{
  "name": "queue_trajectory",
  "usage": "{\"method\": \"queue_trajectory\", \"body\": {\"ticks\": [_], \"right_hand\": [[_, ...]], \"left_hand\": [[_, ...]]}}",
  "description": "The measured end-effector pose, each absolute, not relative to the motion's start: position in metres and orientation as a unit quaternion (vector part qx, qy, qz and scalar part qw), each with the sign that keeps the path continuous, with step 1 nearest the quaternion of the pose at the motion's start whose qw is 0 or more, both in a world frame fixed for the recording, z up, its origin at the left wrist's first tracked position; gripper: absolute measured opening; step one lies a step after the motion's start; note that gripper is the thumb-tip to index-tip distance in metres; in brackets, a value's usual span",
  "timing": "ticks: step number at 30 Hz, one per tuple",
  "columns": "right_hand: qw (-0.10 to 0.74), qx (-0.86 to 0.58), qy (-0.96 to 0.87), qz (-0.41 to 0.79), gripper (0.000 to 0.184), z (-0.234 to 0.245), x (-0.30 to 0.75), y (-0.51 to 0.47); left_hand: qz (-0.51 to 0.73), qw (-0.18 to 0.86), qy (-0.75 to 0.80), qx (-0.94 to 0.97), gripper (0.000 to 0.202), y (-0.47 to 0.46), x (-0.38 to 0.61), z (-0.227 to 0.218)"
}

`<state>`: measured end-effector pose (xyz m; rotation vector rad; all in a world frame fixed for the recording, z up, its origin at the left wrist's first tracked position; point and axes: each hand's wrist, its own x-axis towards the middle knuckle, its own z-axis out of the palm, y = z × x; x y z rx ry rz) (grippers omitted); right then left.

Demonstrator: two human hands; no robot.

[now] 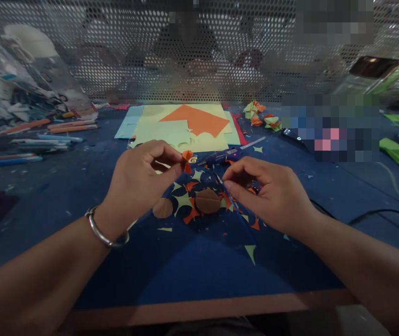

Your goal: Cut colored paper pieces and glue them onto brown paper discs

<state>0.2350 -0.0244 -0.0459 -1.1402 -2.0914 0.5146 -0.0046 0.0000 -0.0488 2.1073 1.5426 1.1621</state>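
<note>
Head view showed the left hand [140, 179] pinching a small folded orange paper piece [187, 161] between thumb and forefinger, raised just above the worktop [63, 186], probably so that the fold kept its shape and stayed clear of the litter below. The right hand [272, 196] sat opposite, near but not touching, with its fingers curled in and thumb meeting forefinger. A thin blue stick [236, 207] ran slantwise beside those fingertips, but whether the hand actually gripped it could not be told.

Between and under the hands lay two brown paper circles [207, 200] among orange and pale green scraps [185, 201]. Just beyond them a glue gun [220, 156] rested on its side (a small red light showed on it), close enough for either hand. Its likely cable [377, 214] trailed off to the right, well apart from the paper.

Farther back lay a pale green sheet [171, 133] with an orange sheet [199, 119] on top. Pens [73, 125] lay in a loose row at the left, and small folded green and orange pieces [260, 114] sat at the back right. A perforated metal screen [115, 56] closed off the far edge. Nothing stood between the two hands except the scraps beneath them, and a metal bangle [103, 231] circled the left wrist
</note>
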Motion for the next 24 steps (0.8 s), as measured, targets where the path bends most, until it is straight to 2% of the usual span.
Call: {"method": "queue_trajectory", "body": {"ticks": [5, 10, 15, 21, 24], "right_hand": [[0.352, -0.442, -0.806, 0.18, 0.006, -0.049, 0.239, -0.021], [0.356, -0.447, -0.801, 0.178, 0.004, -0.052, 0.242, -0.016], [0.335, -0.429, -0.815, 0.2, 0.006, -0.051, 0.239, -0.017], [0.302, -0.412, -0.831, 0.221, 0.008, -0.054, 0.236, -0.02], [0.304, -0.403, -0.838, 0.21, 0.009, -0.055, 0.236, -0.019]], "left_hand": [[0.362, 0.135, 0.56, 0.733, 0.006, 0.009, -0.01, -0.05], [0.344, 0.207, 0.539, 0.74, 0.01, 0.007, -0.003, -0.055], [0.317, 0.182, 0.52, 0.772, 0.006, 0.01, 0.009, -0.048], [0.309, 0.147, 0.465, 0.817, 0.006, 0.064, 0.039, -0.036], [0.262, 0.153, 0.455, 0.837, 0.006, 0.104, 0.066, -0.032]]}}
